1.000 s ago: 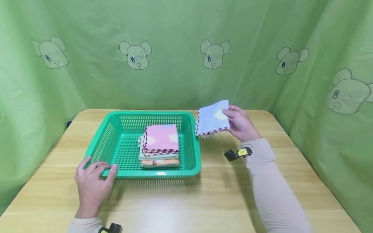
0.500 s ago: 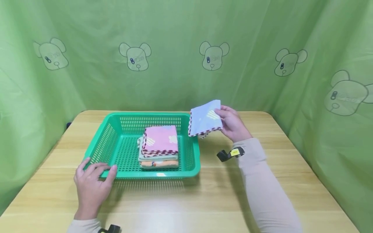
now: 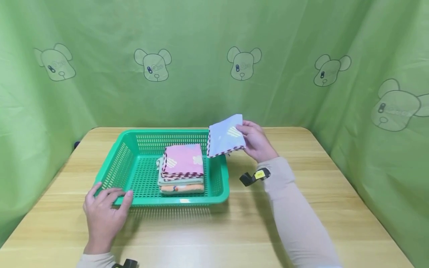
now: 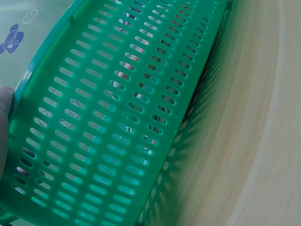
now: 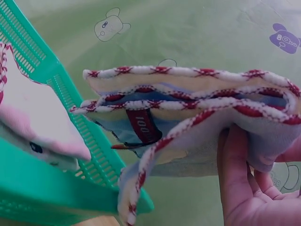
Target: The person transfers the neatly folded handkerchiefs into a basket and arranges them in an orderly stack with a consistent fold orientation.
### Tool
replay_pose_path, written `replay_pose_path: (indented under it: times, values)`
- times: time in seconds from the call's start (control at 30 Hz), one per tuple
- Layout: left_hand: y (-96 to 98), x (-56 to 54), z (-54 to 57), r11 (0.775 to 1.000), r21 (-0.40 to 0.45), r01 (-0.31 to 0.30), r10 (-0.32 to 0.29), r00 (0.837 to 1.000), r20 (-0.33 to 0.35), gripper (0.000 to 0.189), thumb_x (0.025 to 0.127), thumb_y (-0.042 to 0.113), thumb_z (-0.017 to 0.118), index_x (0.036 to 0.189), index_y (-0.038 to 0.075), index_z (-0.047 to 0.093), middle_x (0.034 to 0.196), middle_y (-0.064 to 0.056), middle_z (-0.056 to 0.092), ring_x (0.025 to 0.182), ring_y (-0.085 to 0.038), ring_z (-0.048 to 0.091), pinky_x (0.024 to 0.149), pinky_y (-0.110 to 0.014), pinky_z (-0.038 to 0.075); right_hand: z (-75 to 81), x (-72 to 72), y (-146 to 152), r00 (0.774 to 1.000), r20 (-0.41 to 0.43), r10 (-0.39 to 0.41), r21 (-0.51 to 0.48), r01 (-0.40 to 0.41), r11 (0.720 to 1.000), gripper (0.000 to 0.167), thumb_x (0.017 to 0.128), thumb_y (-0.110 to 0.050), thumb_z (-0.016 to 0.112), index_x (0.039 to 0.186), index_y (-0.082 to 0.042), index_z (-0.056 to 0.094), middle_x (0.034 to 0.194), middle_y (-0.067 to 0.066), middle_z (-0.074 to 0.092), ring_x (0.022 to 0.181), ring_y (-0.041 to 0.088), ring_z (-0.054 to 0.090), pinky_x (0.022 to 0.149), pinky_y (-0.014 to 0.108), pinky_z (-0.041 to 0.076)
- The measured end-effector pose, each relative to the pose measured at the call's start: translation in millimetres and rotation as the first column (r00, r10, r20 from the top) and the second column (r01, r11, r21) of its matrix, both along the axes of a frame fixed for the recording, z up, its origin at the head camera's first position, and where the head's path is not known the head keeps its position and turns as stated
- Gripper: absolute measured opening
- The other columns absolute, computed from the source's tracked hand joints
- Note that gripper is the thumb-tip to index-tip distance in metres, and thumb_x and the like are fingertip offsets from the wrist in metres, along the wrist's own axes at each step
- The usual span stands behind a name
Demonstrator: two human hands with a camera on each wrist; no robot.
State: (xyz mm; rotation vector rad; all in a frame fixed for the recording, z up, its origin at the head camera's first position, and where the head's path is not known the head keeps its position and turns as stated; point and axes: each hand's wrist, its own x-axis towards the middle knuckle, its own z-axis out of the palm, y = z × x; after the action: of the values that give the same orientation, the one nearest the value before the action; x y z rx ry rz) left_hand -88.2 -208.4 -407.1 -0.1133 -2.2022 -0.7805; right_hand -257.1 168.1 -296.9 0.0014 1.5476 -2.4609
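Observation:
My right hand (image 3: 259, 143) pinches a folded light-blue washcloth (image 3: 225, 136) with dark-red-and-white stitched edging. It holds the cloth above the right rim of the green plastic basket (image 3: 218, 199). The right wrist view shows its layered folds, a red tag (image 5: 142, 126) and one corner hanging down. My left hand (image 3: 104, 216) grips the basket's front-left corner; only a sliver of it shows at the left edge of the left wrist view. Inside the basket, a pink washcloth (image 3: 183, 160) tops a stack, over a pale-green cloth (image 3: 181, 182) and an orange-patterned cloth (image 3: 182, 188).
A wooden table (image 3: 187, 238) bears the basket. Behind and at both sides hangs a green curtain (image 3: 197, 100) printed with bear heads. The basket's left half shows bare perforated floor (image 3: 145, 176).
My right hand has carried the blue washcloth leftward, from beside the basket to over its right rim. The left hand keeps its place on the corner, and the stack is unchanged.

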Motion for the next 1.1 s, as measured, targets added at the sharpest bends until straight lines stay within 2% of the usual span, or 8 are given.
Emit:
replay_pose_path:
  times: [0.43, 0.73, 1.1]
  values:
    - [-1.3, 0.9, -0.6, 1.000, 0.001, -0.003, 0.003, 1.000, 0.014, 0.032, 0.079, 0.033, 0.065, 0.075, 0.002, 0.071, 0.088, -0.019, 0.070, 0.122, -0.046, 0.043, 0.099, -0.067, 0.022, 3.5, -3.8, -24, 1.000, 0.013, -0.011, 0.026, 0.010, 1.000, 0.017, 0.099, -0.001, 0.042, 0.116, -0.003, 0.044, 0.116, 0.014, 0.049, 0.092, 0.018, 0.060, 0.078, 0.024, 0.054]
    - [-0.5, 1.9, 1.2, 1.000, -0.001, 0.000, 0.000, 1.000, 0.024, 0.034, 0.080, 0.033, 0.065, 0.076, 0.000, 0.071, 0.088, -0.020, 0.069, 0.122, -0.047, 0.042, 0.099, -0.067, 0.022, -2.2, -2.6, -35, 0.999, 0.037, 0.008, 0.022, -0.008, 1.000, 0.016, 0.099, -0.003, 0.045, 0.116, -0.004, 0.046, 0.113, 0.014, 0.051, 0.086, 0.017, 0.061, 0.073, 0.024, 0.055]
    - [-0.1, 2.9, 2.7, 1.000, 0.002, 0.007, -0.007, 1.000, 0.018, 0.032, 0.079, 0.032, 0.066, 0.076, 0.001, 0.071, 0.088, -0.020, 0.070, 0.121, -0.046, 0.043, 0.099, -0.067, 0.022, -0.8, -1.1, -50, 0.998, 0.056, 0.006, 0.025, -0.008, 1.000, 0.023, 0.100, -0.006, 0.046, 0.122, -0.003, 0.046, 0.118, 0.014, 0.051, 0.098, 0.021, 0.059, 0.082, 0.028, 0.054]
